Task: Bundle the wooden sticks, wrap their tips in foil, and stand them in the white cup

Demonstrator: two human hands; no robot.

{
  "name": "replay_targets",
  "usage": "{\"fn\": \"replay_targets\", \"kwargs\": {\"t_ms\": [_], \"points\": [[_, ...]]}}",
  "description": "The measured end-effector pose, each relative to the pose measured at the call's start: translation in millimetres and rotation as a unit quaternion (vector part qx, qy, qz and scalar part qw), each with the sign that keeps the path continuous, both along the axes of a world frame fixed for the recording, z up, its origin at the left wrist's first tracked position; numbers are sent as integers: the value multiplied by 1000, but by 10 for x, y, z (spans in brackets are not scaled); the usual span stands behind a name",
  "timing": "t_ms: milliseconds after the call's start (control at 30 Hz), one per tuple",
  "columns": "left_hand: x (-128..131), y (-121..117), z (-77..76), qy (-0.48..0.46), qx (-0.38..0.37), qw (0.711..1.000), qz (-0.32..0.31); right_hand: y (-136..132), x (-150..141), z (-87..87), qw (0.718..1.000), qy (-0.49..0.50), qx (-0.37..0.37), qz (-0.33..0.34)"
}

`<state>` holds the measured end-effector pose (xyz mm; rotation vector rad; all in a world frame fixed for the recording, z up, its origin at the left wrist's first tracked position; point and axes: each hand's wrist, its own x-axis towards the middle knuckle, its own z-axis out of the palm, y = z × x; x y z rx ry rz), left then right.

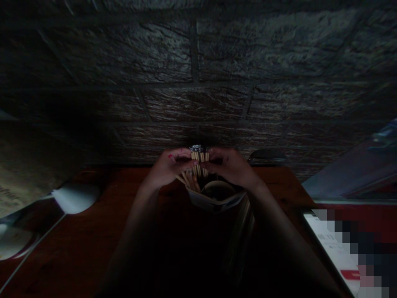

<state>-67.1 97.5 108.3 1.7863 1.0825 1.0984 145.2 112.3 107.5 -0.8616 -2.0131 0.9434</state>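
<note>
Between my two hands stands a bundle of thin wooden sticks [201,157] with silvery, shiny bits at the top. From the left, my left hand [173,163] is closed on the bundle, thumb in front; a red mark shows on this hand. My right hand [228,163] grips the same bundle from the other side. Just below is an open box-like container [214,205] with a pale rim. More light sticks [184,181] lean out of its left side, and a round, dark-centred item [218,189] sits inside. The dim light hides finer detail.
A brown wooden table [111,215] meets a dark brick-patterned wall [198,103] at the back. To the left are a white cone-shaped object [76,198] and a thin pale cord [34,252]. A lit screen [331,248] stands at the right, beside a pixelated patch.
</note>
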Motion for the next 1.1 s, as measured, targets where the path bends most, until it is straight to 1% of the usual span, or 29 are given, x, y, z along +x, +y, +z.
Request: {"fn": "replay_targets", "kwargs": {"t_ms": [167, 433, 633, 833, 933, 1100], "points": [[10, -5, 10, -6, 6, 1000, 9, -27, -2, 23, 1000, 16, -19, 4], [35, 23, -36, -1, 24, 1000, 7, -24, -8, 13, 999, 20, -34, 22], [23, 27, -45, 6, 27, 1000, 3, -6, -10, -25, 999, -11, -31, -24], [15, 13, -14, 16, 19, 1000, 3, -23, -13, 12, 999, -22, -8, -37], [1, -6, 15, 17, 19, 1000, 0, -37, -18, 32, 1000, -7, -11, -21], [-37, -8, 16, 9, 19, 1000, -11, -47, -23, 44, 997, 43, -38, 49]]}}
